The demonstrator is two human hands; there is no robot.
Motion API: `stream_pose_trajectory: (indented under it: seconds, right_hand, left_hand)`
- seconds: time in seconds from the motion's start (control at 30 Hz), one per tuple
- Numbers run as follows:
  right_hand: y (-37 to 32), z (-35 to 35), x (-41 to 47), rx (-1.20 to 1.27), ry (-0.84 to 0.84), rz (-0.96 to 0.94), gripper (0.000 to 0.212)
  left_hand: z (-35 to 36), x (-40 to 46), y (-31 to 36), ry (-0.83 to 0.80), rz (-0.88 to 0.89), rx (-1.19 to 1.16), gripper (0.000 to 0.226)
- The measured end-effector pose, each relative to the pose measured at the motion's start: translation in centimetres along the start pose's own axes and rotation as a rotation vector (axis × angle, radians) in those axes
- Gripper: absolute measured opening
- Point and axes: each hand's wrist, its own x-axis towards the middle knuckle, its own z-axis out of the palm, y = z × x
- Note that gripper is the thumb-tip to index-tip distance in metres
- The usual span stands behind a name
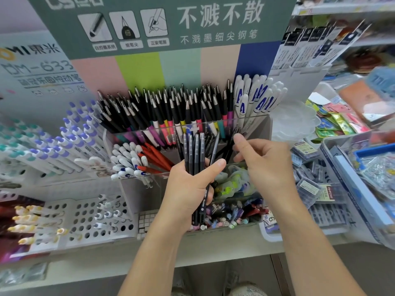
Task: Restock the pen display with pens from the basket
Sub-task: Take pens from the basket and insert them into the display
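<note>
Shelf display (252, 124) hides pens (194, 152) behind hands (188, 189).

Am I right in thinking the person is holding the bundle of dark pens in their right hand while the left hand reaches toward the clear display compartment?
Not quite: the hands are swapped. In the head view the left hand grips the bundle of dark pens, while the right hand reaches toward the clear display compartment.

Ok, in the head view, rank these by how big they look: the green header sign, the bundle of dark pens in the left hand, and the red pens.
1. Green header sign, by far the largest.
2. Bundle of dark pens in the left hand.
3. Red pens.

The bundle is nearer the camera, so 2 and 3 are unsure.
</note>
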Motion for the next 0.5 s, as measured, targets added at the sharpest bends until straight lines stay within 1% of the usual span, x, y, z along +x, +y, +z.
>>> stream_pose_trajectory:
  seconds: [0.07,0.1,0.17,0.23,0.27,0.33,0.4,0.43,0.47,0.5]
  right_hand:
    - [-0.8,-0.3,-0.9,0.210,-0.237,0.207,0.033]
    - [-0.8,-0.2,-1.1,0.296,-0.316,0.270,0.030]
    - [-0.1,0.2,-1.1,0.454,-0.360,0.351,0.020]
    - [0.4,0.4,-1.1,0.586,-0.375,0.423,0.017]
    - [0.5,0.3,-1.1,0.660,-0.368,0.451,0.021]
    - [0.3,-0.4,-0.8,0.801,-0.299,0.449,0.023]
    - [0.0,-1.5,-0.4,0.893,-0.175,0.351,0.019]
    - [-0.1,-1.8,-0.1,0.892,-0.104,0.272,0.017]
    - [-0.2,-2.0,0.2,0.833,-0.034,0.178,0.014]
    - [-0.1,-2.0,0.5,0.706,0.030,0.080,0.013]
  left_hand:
    - [0.4,0.1,0.1,-0.061,0.009,0.028,0.021]
    - [0.6,0.1,0.1,-0.090,0.008,0.045,0.024]
    - [0.9,0.1,0.0,-0.131,-0.022,0.071,0.029]
    - [1.0,0.0,0.0,-0.138,-0.052,0.052,0.021]
    - [1.1,-0.1,0.0,-0.122,-0.062,0.029,0.018]
    - [1.0,-0.1,0.1,-0.035,-0.073,-0.036,0.021]
    - [0.7,0.0,0.1,0.075,-0.074,-0.092,0.023]
    - [0.4,0.0,0.1,0.108,-0.075,-0.099,0.025]
    - [0.2,0.1,0.1,0.126,-0.075,-0.100,0.028]
    - [0.1,0.0,0.2,0.135,-0.073,-0.100,0.030]
